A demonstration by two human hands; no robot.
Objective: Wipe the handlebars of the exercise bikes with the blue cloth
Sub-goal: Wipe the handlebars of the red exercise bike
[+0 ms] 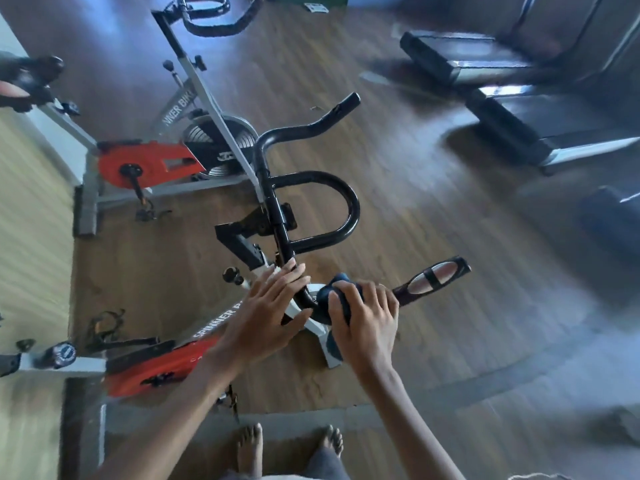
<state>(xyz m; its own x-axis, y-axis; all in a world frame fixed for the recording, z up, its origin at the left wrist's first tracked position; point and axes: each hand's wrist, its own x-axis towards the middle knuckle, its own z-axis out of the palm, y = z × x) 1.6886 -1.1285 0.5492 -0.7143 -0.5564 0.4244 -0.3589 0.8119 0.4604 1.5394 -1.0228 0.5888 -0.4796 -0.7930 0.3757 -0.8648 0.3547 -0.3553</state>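
Observation:
The near exercise bike's black handlebars (322, 209) fill the middle of the view, with a curved loop and two outer arms. My right hand (367, 317) grips the blue cloth (337, 292) wrapped round the near arm of the bar, just before its silver pulse-sensor end (436, 273). My left hand (273, 306) lies with straight fingers against the bar's central stem, fingertips touching the black tube. Much of the cloth is hidden under my right hand.
A second spinner bike (180, 133) with an orange chain guard stands behind at the left, its own handlebars (214, 15) at the top. Treadmills (502, 74) sit at the upper right. My bare feet (291, 445) stand on a mat on the wooden floor.

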